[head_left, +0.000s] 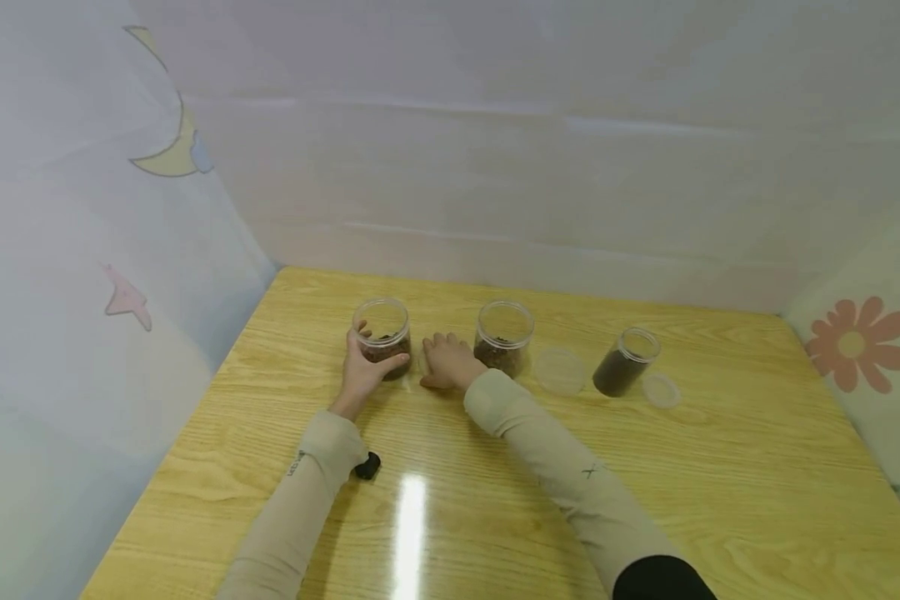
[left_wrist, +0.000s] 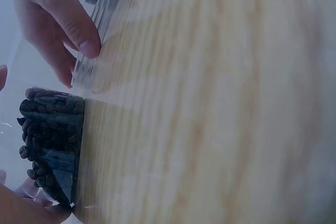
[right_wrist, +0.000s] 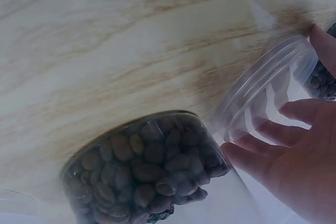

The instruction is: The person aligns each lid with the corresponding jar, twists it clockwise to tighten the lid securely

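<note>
Around the leftmost clear jar point(head_left: 382, 337), part-filled with dark beans, my left hand point(head_left: 363, 362) curls its fingers and thumb; the jar stands open on the table. My right hand point(head_left: 450, 361) is just right of it, over a clear lid lying on the table. In the right wrist view, the fingers and thumb of my right hand point(right_wrist: 299, 145) grip the rim of this lid point(right_wrist: 262, 87). Beside that hand stands a second open jar point(head_left: 504, 337) of beans, its contents point(right_wrist: 147, 166) large in the right wrist view.
Farther right are a clear lid point(head_left: 560, 372), a narrower open jar point(head_left: 626, 362) with dark contents and a smaller lid point(head_left: 661, 391). A small black object point(head_left: 368, 466) is by the left sleeve. Printed fabric walls point(head_left: 495, 183) stand behind and beside the wooden table point(head_left: 450, 500).
</note>
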{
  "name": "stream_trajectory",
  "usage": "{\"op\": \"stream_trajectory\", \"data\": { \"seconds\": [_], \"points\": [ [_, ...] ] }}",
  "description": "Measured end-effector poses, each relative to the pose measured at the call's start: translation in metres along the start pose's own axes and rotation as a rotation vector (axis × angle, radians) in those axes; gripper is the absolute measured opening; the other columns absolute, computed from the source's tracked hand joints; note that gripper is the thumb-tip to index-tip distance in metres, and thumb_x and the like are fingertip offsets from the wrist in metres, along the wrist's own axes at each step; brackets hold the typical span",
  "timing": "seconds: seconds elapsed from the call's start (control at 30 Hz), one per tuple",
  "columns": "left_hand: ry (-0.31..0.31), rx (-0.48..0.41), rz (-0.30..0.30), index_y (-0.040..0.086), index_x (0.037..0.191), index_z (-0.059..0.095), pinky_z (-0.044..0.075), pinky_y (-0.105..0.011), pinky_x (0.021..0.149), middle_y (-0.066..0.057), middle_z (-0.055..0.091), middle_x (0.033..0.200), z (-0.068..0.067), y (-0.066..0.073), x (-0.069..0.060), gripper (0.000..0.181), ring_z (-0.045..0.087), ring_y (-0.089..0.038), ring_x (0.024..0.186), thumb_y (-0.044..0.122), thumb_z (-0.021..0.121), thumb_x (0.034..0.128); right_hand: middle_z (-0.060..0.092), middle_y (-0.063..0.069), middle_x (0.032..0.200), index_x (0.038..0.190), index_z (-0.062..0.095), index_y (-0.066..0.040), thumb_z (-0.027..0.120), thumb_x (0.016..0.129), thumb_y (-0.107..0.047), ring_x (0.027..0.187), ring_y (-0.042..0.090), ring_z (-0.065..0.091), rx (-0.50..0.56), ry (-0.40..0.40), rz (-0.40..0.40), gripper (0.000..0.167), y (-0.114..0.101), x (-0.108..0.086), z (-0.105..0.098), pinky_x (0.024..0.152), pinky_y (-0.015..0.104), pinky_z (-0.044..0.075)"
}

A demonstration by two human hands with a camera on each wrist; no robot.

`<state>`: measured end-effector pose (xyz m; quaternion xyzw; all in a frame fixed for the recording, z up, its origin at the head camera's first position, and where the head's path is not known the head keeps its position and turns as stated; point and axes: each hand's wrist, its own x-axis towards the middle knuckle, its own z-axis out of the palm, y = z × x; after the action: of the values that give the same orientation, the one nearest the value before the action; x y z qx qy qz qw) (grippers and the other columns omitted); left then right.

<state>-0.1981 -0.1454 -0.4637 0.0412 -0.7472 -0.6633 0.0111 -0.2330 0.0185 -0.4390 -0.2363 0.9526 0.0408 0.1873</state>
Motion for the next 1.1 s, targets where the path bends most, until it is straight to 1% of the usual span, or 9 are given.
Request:
{"op": "stream_trajectory", "data": {
  "seconds": [0.07, 0.2, 0.37, 0.57, 0.8, 0.97, 1.1],
  "points": [
    [0.012, 0.017, 0.013, 0.013, 0.142, 0.015, 0.027, -0.048, 0.102, -0.015, 0.022, 0.142, 0.001, -0.002, 0.001, 0.094, 0.027, -0.033, 0.127, 0.019, 0.078, 0.0729, 0.034, 0.015, 0.139, 0.143, 0.026, -0.005, 0.056, 0.086, -0.048, 0.124, 0.033, 0.033, 0.009, 0.009, -0.004, 0.078, 0.000, 0.000, 0.000, 0.097, 0.046, 0.035],
    [0.017, 0.019, 0.015, 0.014, 0.142, 0.016, 0.029, -0.048, 0.101, -0.015, 0.023, 0.141, 0.002, -0.003, 0.001, 0.093, 0.028, -0.033, 0.126, 0.018, 0.078, 0.0729, 0.040, 0.015, 0.132, 0.141, 0.031, -0.005, 0.058, 0.085, -0.049, 0.117, 0.031, 0.038, 0.014, 0.034, -0.021, 0.076, 0.000, -0.001, 0.001, 0.090, 0.044, 0.041],
    [0.030, 0.032, 0.016, 0.012, 0.142, 0.017, 0.028, -0.047, 0.101, -0.016, 0.025, 0.140, 0.001, -0.001, 0.001, 0.092, 0.029, -0.033, 0.126, 0.015, 0.077, 0.0728, 0.045, 0.014, 0.124, 0.138, 0.038, -0.005, 0.056, 0.084, -0.052, 0.110, 0.029, 0.042, -0.023, 0.076, -0.051, 0.074, 0.000, -0.002, 0.002, 0.083, 0.043, 0.045],
    [0.034, 0.072, 0.027, 0.010, 0.140, 0.021, 0.031, -0.046, 0.100, -0.020, 0.029, 0.138, -0.001, 0.002, 0.001, 0.091, 0.033, -0.033, 0.124, 0.016, 0.079, 0.0708, 0.048, 0.014, 0.121, 0.136, 0.040, -0.005, 0.057, 0.082, -0.054, 0.107, 0.029, 0.044, -0.038, 0.120, -0.082, 0.076, 0.000, -0.004, 0.005, 0.082, 0.043, 0.046],
    [0.027, 0.074, 0.031, 0.009, 0.139, 0.022, 0.034, -0.045, 0.097, -0.020, 0.031, 0.137, -0.002, 0.003, 0.002, 0.090, 0.036, -0.032, 0.122, 0.018, 0.080, 0.0703, 0.049, 0.015, 0.122, 0.135, 0.042, -0.005, 0.057, 0.080, -0.054, 0.108, 0.030, 0.044, -0.052, 0.197, -0.111, 0.075, 0.000, -0.010, 0.007, 0.081, 0.042, 0.047],
    [0.025, 0.082, 0.029, 0.009, 0.139, 0.022, 0.035, -0.044, 0.097, -0.020, 0.031, 0.137, -0.004, 0.002, 0.001, 0.091, 0.036, -0.032, 0.121, 0.018, 0.080, 0.0697, 0.050, 0.015, 0.120, 0.133, 0.045, -0.004, 0.055, 0.079, -0.049, 0.107, 0.031, 0.046, -0.040, 0.254, -0.137, 0.071, 0.001, -0.017, 0.011, 0.081, 0.042, 0.047],
    [0.014, 0.089, 0.021, 0.008, 0.139, 0.022, 0.035, -0.045, 0.097, -0.019, 0.031, 0.136, -0.006, 0.000, 0.001, 0.092, 0.037, -0.033, 0.120, 0.018, 0.081, 0.0689, 0.050, 0.015, 0.120, 0.132, 0.045, -0.003, 0.055, 0.077, -0.048, 0.107, 0.031, 0.046, -0.015, 0.290, -0.147, 0.072, 0.002, -0.022, 0.013, 0.082, 0.043, 0.046]
  ]
}}
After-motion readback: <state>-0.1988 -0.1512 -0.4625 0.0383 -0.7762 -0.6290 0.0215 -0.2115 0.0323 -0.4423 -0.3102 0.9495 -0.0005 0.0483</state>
